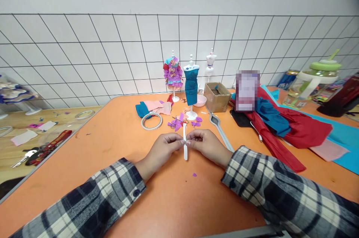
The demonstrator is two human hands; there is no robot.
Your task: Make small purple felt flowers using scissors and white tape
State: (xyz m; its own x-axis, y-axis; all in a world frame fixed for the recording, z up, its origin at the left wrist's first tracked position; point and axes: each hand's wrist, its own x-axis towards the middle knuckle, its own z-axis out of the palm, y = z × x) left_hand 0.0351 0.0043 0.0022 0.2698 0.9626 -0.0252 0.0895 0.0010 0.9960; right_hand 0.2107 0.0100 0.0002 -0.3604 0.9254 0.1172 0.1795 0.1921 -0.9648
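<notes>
A narrow white strip [185,152] points away from me above the orange table, pinched at its middle from both sides. My left hand [165,148] is closed, thumb and forefinger on the strip's left edge. From the right, the fingertips of my right hand [209,144] grip the same spot. Whether the strip is paper or tape I cannot tell. Just beyond it lie purple scraps [176,123] and a roll of tape [152,121]. Behind them stands a small dress form [191,86] wrapped in teal crepe-like material.
Two more dress forms, one in a purple outfit [173,73] and one mostly white [210,62], stand near the tiled wall. A cardboard box [217,98], a phone [247,91], red material [305,127] and a green-lidded bottle [311,81] are to the right. Keys [26,157] lie far left.
</notes>
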